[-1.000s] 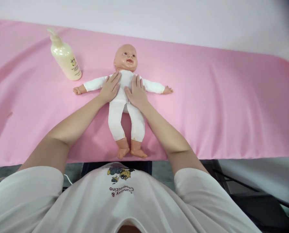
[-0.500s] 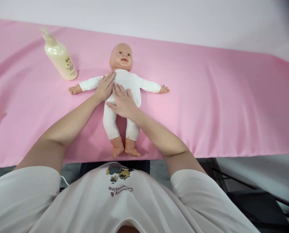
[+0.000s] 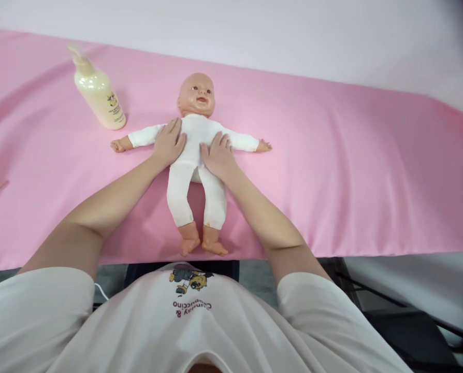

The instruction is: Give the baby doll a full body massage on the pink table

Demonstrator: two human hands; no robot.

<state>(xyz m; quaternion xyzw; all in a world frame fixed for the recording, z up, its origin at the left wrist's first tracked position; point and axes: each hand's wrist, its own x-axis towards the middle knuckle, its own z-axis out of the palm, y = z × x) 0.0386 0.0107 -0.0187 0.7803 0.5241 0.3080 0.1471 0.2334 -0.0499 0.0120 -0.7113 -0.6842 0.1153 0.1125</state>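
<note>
A baby doll (image 3: 194,137) with a white cloth body lies on its back, arms spread and feet toward me. My left hand (image 3: 168,144) rests flat on the side of its chest at the left of the view, by the shoulder. On the other side of the torso lies my right hand (image 3: 219,157), palm down, thumb apart from the fingers. Neither hand grips anything; between them the middle of the doll's white torso shows.
A pale yellow pump bottle (image 3: 101,101) stands at the left, beyond the doll's outstretched arm. Pink cloth (image 3: 332,171) covers the table, whose near edge runs just past the doll's feet. A white wall or surface (image 3: 293,36) lies behind.
My right hand has slid from the middle of the doll's belly to its side at the right of the view. My left hand stays in about the same place on the chest.
</note>
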